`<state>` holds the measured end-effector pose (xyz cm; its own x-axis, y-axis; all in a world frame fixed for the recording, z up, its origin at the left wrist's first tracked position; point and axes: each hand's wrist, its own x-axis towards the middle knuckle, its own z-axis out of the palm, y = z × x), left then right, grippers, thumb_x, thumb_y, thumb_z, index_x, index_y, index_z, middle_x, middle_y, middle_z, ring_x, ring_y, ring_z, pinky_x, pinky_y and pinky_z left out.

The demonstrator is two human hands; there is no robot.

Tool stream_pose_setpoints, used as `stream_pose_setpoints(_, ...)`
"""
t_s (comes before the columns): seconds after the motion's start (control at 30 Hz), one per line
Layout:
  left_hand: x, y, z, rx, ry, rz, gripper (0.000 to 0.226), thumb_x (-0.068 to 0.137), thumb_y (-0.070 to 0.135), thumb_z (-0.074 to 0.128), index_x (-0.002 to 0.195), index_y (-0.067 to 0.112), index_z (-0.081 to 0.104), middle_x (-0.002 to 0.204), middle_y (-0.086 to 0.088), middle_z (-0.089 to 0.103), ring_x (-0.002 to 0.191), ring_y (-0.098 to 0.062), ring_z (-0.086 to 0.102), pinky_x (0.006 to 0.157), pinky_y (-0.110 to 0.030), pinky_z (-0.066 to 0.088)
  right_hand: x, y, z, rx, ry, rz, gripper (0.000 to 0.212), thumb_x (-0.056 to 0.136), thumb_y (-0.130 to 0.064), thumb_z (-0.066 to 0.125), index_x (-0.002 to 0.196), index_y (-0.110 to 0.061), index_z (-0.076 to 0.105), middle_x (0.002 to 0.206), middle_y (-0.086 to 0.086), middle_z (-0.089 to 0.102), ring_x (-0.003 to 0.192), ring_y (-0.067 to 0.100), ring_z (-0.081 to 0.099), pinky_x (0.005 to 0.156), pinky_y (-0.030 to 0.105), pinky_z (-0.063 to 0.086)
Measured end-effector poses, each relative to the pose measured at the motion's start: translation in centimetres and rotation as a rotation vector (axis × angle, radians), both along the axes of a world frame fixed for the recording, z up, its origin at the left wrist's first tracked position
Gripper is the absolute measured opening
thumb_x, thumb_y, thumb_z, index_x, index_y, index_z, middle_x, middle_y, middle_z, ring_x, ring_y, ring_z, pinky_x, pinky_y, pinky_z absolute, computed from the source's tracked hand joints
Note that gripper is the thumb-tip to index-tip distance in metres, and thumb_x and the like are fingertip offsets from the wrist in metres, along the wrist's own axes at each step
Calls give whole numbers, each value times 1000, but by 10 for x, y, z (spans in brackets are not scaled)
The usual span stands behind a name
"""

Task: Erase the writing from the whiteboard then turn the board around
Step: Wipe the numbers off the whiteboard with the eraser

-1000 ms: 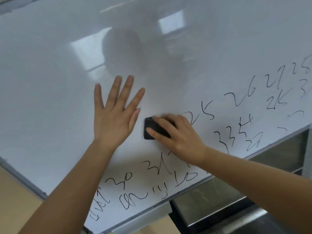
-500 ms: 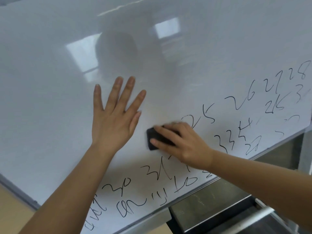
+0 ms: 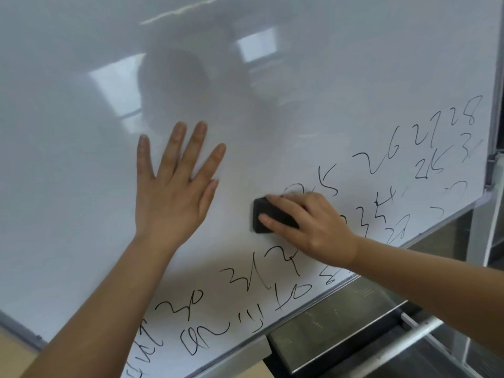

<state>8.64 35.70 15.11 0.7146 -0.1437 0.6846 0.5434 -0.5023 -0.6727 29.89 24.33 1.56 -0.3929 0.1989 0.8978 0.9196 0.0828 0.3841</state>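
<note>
1. While my arms reach up from the bottom of the view, my left hand [image 3: 171,197] lies flat on the whiteboard [image 3: 300,77], fingers straight & fanned apart, palm down. My guess: it's there to brace the board so it doesn't rock or swing as I rub.

2. Just to the right of it, w/ a small gap between, my right hand [image 3: 313,227] grips the black eraser [image 3: 268,218]. Fingers are curled over its top, thumb along the lower edge, so the pad sits pressed flat to the surface. Held low & firm like that prob. for even pressure.

3. Eraser sits at the left edge of what writing [image 3: 381,165] is left: the "25" is right above my knuckles & partly smudged, "33" & more scrawl lie just right of my wrist.

4. Below my hands, nearer the bottom rail: "30", "31", "10" & some squiggles, untouched.

5. Further out, up & right toward the frame [image 3: 493,159]: "26", "27", "28", "25", all intact.

6. Upper & left parts of the board are bare, only glare & a dim reflection.

7. Beyond the bottom edge, a dark metal shelf [image 3: 341,323] & stand legs show.

8. Judgement: erasing is partway, lots of digits to go; turning the board not yet begun. Next strokes should prob. go right & down.
</note>
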Motion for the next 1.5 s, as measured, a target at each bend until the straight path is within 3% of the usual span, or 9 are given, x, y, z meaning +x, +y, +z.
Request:
stream_pose_setpoints(0.13, -1, 0, 0, -3, 7, 3, 49, 108, 35, 26, 154, 20, 32, 161, -13, 21, 149, -33, 12, 117, -58, -4, 14, -9, -6, -81, -140, 1, 34, 97, -11, 56, 131, -17, 53, 130, 16, 57, 104, 30, 57, 87, 42, 47)
stream_pose_setpoints(0.33, 2, 0, 0, -5, 1, 20, 49, 108, 35, 27, 154, 21, 31, 162, -11, 18, 152, -27, 4, 118, -57, -6, 23, -8, 21, 47, 121, -82, 43, 89, -7, 67, 130, -15, 59, 129, 19, 59, 100, 36, 57, 83, 42, 42)
stream_pose_setpoints(0.5, -3, 1, -1, -8, 11, 13, 50, 107, 36, 27, 155, 21, 30, 162, -11, 18, 152, -27, 4, 118, -58, -4, 23, -16, -21, -103, -102, -17, 38, 95, -9, 60, 132, -16, 54, 133, 15, 50, 105, 32, 56, 91, 46, 45)
stream_pose_setpoints(0.8, 1, 5, -2, 13, -4, -29, 50, 106, 33, 33, 155, 19, 31, 162, -13, 20, 150, -32, 11, 116, -62, 2, 42, -18, 18, 61, 246, -107, 46, 88, -8, 68, 130, -16, 52, 126, 22, 60, 91, 40, 60, 81, 44, 45)
stream_pose_setpoints(0.87, 0, 6, -3, 9, -5, -32, 51, 106, 33, 33, 155, 19, 30, 162, -13, 19, 151, -32, 9, 115, -63, 3, 35, -17, 9, 48, 208, -78, 43, 89, -8, 67, 129, -15, 54, 126, 22, 59, 91, 39, 59, 83, 44, 44)
stream_pose_setpoints(1.0, -2, 6, -3, 16, -1, -43, 50, 106, 33, 35, 154, 18, 32, 162, -14, 21, 150, -34, 13, 114, -65, 6, 36, -18, -3, -88, -98, -27, 41, 92, -7, 62, 131, -16, 53, 132, 17, 51, 105, 32, 56, 92, 44, 45)
stream_pose_setpoints(1.23, 2, 8, -4, 12, -3, -42, 51, 106, 33, 36, 154, 17, 32, 162, -14, 20, 150, -34, 14, 113, -67, 9, 54, -21, 8, 65, 214, -146, 49, 85, -8, 72, 129, -16, 53, 126, 22, 60, 97, 37, 57, 82, 42, 45)
stream_pose_setpoints(1.4, -3, 9, -4, 23, -4, -54, 51, 105, 32, 40, 154, 16, 33, 161, -15, 21, 150, -35, 15, 112, -67, 10, 57, -29, -21, -101, -87, -102, 40, 95, -9, 59, 133, -19, 51, 134, 13, 48, 109, 31, 52, 91, 40, 43)
stream_pose_setpoints(1.5, 0, 9, -5, 35, -4, -58, 51, 105, 32, 39, 154, 16, 33, 161, -16, 22, 149, -36, 16, 111, -68, 12, 69, -32, -7, -50, -8, -128, 43, 92, -8, 62, 132, -19, 52, 133, 14, 51, 106, 33, 54, 87, 41, 43)
